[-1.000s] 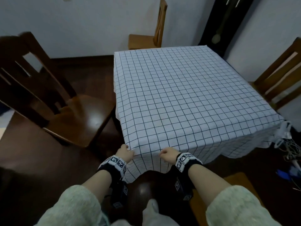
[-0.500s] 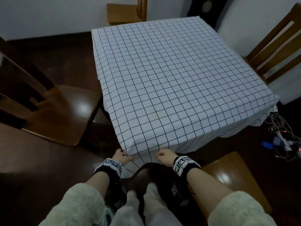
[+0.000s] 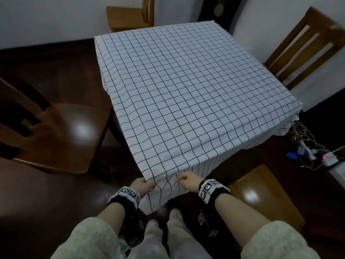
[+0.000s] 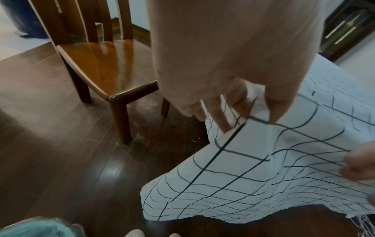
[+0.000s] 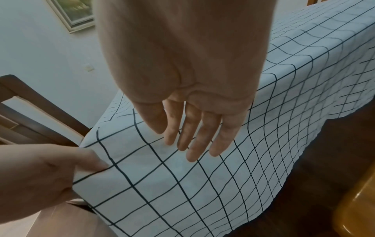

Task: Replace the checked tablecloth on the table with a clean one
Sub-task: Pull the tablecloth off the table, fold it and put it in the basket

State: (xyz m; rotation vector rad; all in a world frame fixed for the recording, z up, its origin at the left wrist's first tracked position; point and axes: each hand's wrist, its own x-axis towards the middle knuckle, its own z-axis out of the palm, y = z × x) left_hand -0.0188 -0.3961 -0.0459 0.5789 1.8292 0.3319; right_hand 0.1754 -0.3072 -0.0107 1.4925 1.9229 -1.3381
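The checked tablecloth (image 3: 186, 94), white with a dark grid, covers the whole square table, and its edges hang down the sides. My left hand (image 3: 143, 186) pinches the cloth at the near corner; in the left wrist view the cloth (image 4: 253, 160) sits between thumb and fingers (image 4: 239, 110). My right hand (image 3: 188, 182) is just to the right of it at the same corner. In the right wrist view its fingers (image 5: 194, 141) are straight and spread over the hanging cloth (image 5: 202, 184), with nothing between them. No second cloth is in view.
Wooden chairs stand to the left (image 3: 56, 131), behind the table (image 3: 128, 15) and to the right (image 3: 306, 47). A lighter wooden seat (image 3: 261, 199) is close by my right arm. Cables and a power strip (image 3: 317, 154) lie on the dark floor at right.
The head view has drawn nearer and tilted down over the table. Both hands stay at the near corner, where the left hand keeps its pinch on the cloth.
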